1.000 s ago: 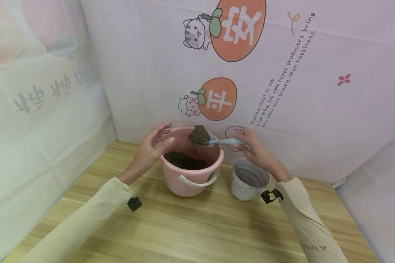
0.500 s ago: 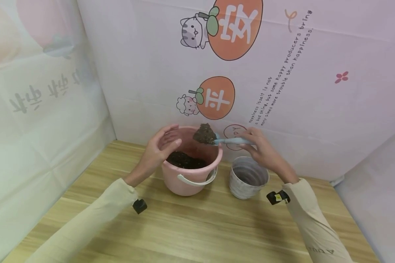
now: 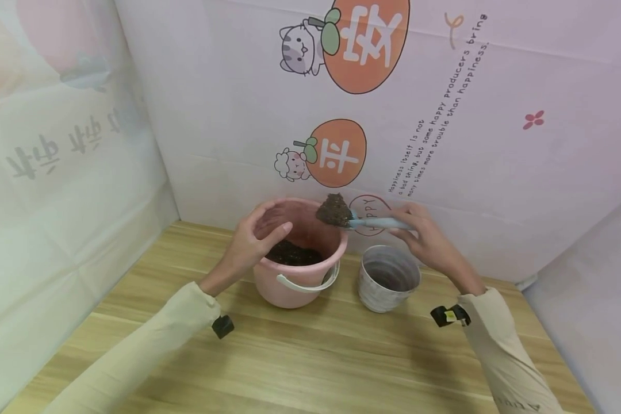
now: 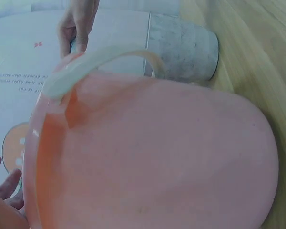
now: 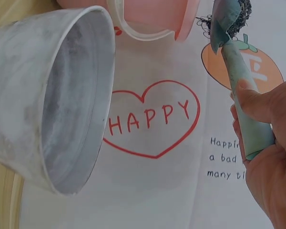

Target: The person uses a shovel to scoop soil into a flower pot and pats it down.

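Observation:
My right hand (image 3: 429, 244) grips the handle of a small light-blue trowel (image 3: 378, 222). Heaped on its blade is dark soil (image 3: 333, 210), held over the right rim of a pink bucket (image 3: 290, 290). Inside the bucket lies more dark soil (image 3: 296, 254). My left hand (image 3: 245, 244) is at the bucket's left rim, thumb and fingers spread over the opening; whether it touches the rim I cannot tell. A grey marbled flowerpot (image 3: 382, 293) stands upright to the bucket's right, below the trowel handle; its visible inside shows no soil. In the right wrist view, fingers wrap the trowel handle (image 5: 248, 109).
The bucket's white handle (image 3: 305, 287) hangs down at its front right. Bucket and pot stand on a wood-grain table (image 3: 290, 356), close to a printed white cloth wall (image 3: 227, 115). Another cloth wall (image 3: 72, 218) rises on the left.
The right hand has moved right with the loaded trowel, from over the bucket's middle to its right rim. My left hand has shifted slightly right, over the bucket's opening.

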`<state>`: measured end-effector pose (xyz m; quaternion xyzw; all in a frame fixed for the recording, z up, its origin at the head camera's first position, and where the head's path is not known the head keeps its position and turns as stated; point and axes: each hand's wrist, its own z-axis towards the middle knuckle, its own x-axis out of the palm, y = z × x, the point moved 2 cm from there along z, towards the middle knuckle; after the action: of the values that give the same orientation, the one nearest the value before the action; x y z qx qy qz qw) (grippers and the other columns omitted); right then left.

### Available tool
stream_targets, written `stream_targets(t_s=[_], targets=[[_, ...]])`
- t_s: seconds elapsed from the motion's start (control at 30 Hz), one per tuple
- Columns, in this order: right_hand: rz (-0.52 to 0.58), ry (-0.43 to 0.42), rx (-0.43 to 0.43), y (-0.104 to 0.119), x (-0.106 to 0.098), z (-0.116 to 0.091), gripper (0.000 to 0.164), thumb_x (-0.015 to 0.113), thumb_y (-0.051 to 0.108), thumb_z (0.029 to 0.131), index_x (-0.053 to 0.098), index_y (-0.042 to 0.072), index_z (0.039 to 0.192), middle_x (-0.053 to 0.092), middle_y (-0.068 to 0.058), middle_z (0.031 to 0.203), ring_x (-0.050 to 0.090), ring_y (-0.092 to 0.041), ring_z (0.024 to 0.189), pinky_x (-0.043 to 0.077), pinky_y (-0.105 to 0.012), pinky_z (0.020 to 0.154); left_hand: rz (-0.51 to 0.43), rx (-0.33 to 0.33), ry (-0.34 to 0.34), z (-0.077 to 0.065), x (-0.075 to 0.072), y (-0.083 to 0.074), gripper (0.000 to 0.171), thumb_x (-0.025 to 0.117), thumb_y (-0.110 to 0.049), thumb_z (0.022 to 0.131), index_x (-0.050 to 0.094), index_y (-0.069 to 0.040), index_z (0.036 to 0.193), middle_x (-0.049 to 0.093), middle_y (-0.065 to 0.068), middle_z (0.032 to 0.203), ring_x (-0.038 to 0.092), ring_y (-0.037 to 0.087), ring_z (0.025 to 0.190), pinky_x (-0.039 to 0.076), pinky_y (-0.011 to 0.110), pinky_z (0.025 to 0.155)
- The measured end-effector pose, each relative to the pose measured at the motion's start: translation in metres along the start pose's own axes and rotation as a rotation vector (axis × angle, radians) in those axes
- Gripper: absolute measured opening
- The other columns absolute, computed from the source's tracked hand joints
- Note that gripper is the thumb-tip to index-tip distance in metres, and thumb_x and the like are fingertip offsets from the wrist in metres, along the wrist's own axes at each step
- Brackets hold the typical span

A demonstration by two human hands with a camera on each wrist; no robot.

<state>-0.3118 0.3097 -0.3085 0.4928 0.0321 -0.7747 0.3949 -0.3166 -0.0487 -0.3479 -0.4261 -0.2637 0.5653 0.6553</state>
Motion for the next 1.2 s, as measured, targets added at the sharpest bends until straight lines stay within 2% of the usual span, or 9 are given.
stream_targets(t_s=[0.2,0.4,0.57,0.8,0.97,1.2], targets=[[-0.011,-0.001,0.034,-0.003,-0.010,-0.010,0.029,0.067,-0.007,0.096,0.071,-0.006,0.125,0.061,-0.018,0.115,0.048,-0.029,0.112,0.038,-0.041,0.093,0.007,0.046,0.013,0.000,0.009,-0.004,0.054,0.071,-0.014,0.098,0.054,-0.003,0.148,0.053,0.018,0.150,0.054,0.041,0.136,0.044,0.054,0.115],[-0.050,-0.034,0.008,-0.008,-0.015,-0.019,0.026,0.069,-0.008,0.095,0.071,-0.007,0.121,0.062,-0.016,0.111,0.048,-0.025,0.108,0.038,-0.032,0.088,0.016,0.100,0.037,0.000,0.018,-0.006,0.053,0.072,-0.015,0.097,0.056,-0.010,0.147,0.060,0.006,0.144,0.059,0.027,0.131,0.045,0.061,0.112],[-0.060,-0.055,-0.004,-0.015,-0.018,-0.028,0.026,0.070,-0.010,0.093,0.072,-0.007,0.119,0.063,-0.015,0.110,0.048,-0.021,0.104,0.037,-0.026,0.084,0.014,0.113,0.067,0.000,0.029,-0.010,0.052,0.072,-0.017,0.097,0.056,-0.013,0.147,0.061,0.003,0.143,0.059,0.022,0.130,0.047,0.054,0.113],[-0.070,-0.075,-0.019,-0.021,-0.023,-0.038,0.028,0.071,-0.011,0.091,0.073,-0.006,0.118,0.064,-0.015,0.109,0.047,-0.018,0.102,0.036,-0.026,0.082,0.004,0.146,0.098,-0.004,0.045,-0.012,0.051,0.072,-0.016,0.098,0.057,-0.013,0.147,0.063,0.005,0.142,0.061,0.024,0.129,0.047,0.057,0.112],[-0.100,-0.067,-0.007,-0.026,-0.026,-0.045,0.029,0.071,-0.011,0.091,0.072,-0.006,0.120,0.063,-0.015,0.109,0.045,-0.018,0.102,0.035,-0.029,0.082,0.015,0.178,0.111,-0.007,0.055,-0.015,0.052,0.072,-0.013,0.097,0.057,-0.012,0.147,0.061,0.004,0.144,0.060,0.024,0.132,0.048,0.048,0.113],[-0.115,-0.096,-0.031,-0.029,-0.029,-0.055,0.034,0.073,-0.015,0.087,0.071,-0.007,0.120,0.064,-0.015,0.108,0.044,-0.015,0.102,0.034,-0.028,0.081,-0.052,0.211,0.164,-0.009,0.073,-0.017,0.052,0.069,-0.004,0.097,0.054,-0.003,0.147,0.057,0.017,0.145,0.057,0.039,0.134,0.048,0.041,0.114]])
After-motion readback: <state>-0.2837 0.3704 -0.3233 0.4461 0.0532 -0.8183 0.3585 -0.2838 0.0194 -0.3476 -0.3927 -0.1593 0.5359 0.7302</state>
